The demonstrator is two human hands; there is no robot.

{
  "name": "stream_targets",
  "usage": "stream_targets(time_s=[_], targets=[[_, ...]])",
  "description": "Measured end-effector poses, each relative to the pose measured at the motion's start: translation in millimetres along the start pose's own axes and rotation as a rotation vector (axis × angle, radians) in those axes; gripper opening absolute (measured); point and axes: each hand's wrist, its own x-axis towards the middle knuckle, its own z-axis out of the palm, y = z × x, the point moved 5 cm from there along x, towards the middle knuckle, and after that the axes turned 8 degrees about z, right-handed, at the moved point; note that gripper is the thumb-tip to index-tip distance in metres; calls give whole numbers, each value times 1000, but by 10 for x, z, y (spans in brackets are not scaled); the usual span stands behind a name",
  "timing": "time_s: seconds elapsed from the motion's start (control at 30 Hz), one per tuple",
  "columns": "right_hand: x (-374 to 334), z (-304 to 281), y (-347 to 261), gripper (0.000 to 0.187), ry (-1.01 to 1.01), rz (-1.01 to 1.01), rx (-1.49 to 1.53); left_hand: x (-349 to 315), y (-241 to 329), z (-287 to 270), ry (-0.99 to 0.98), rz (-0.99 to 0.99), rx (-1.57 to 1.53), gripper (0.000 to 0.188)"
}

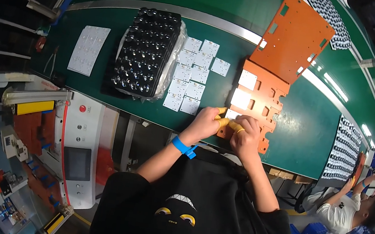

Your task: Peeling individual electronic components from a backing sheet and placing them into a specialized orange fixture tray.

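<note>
My left hand [206, 125], with yellow finger covers and a blue band at the wrist, pinches at a small white square circuit board [232, 114]. From the other side my right hand [245, 136], also with yellow finger covers, presses its closed fingers on the same board's near edge. That board lies at the near end of an orange fixture plate [257, 99], and my fingers partly cover it. Two more white boards [241, 98] sit in the plate farther up. An orange lid plate [296, 39] with slots is tilted back at the fixture's far end.
Loose white square boards [202, 60] lie in rows left of the fixture. Beyond them stand a black tray [146, 52] of round lens-like parts and a white panel sheet [89, 51]. A machine [80, 150] is at left. A co-worker [343, 211] works at right, near another parts tray [343, 149].
</note>
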Motion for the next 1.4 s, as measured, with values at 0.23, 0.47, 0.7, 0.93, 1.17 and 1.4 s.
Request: stream_targets(time_s=[0.23,0.47,0.7,0.93,1.17,1.4], targets=[[839,336,1,26,-1,21,-51,-98,49,-10,250,156,95,38],[1454,810,363,27,-164,61,-504,-211,-38,-13,265,165,-32,38],[1357,596,196,29,-470,380,-66,-431,-83,-26,291,181,-317,36],[1202,416,-544,19,-1068,522,419,-714,133,-390,553,352,-493,20],[2378,479,-1008,39,-316,162,375,-1024,258,-569,623,402,-498,16],[2757,906,-1095,29,-104,-100,-3,-1141,262,-575,625,352,-405,22]])
